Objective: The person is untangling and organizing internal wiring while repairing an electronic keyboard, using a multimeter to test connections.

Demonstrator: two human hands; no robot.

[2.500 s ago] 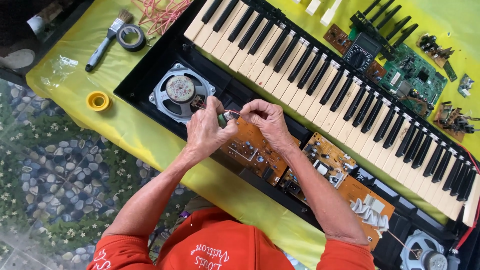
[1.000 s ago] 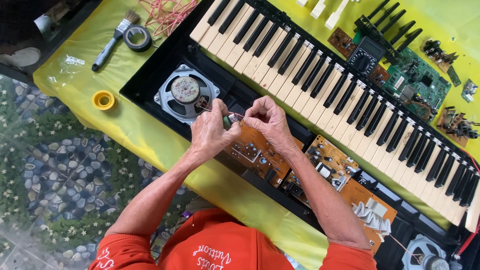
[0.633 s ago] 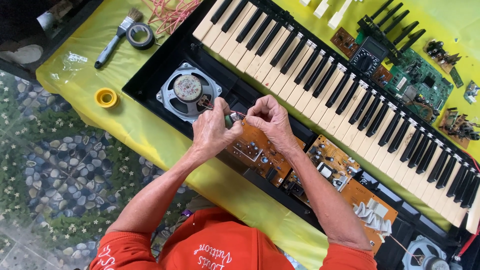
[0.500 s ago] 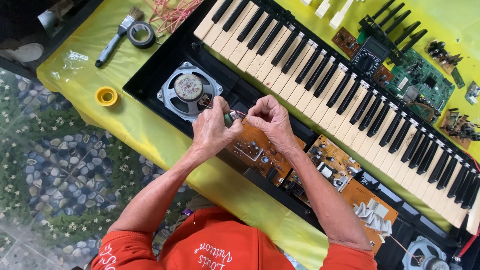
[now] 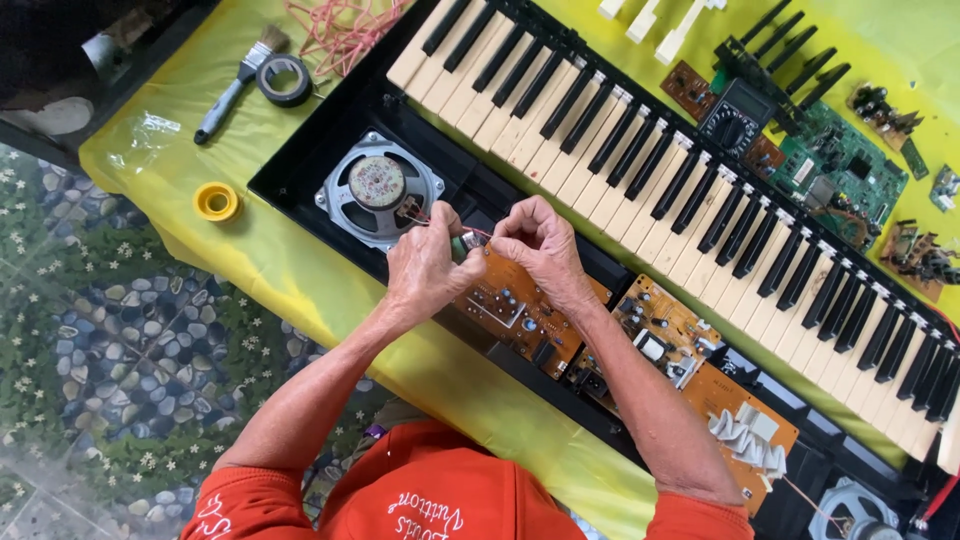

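Over the opened black keyboard case, left hand and right hand each pinch a thin red wire by a small green part; grip closed, light, flimsy, likely fragile; hold near ends.

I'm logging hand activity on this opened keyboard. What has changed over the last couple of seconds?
Hardly anything. Both hands stay together beside the round speaker: the left hand still pinches a small green part, the right hand works at it. Only the camera view drifted slightly. Brush, tape roll and circuit boards stayed put.
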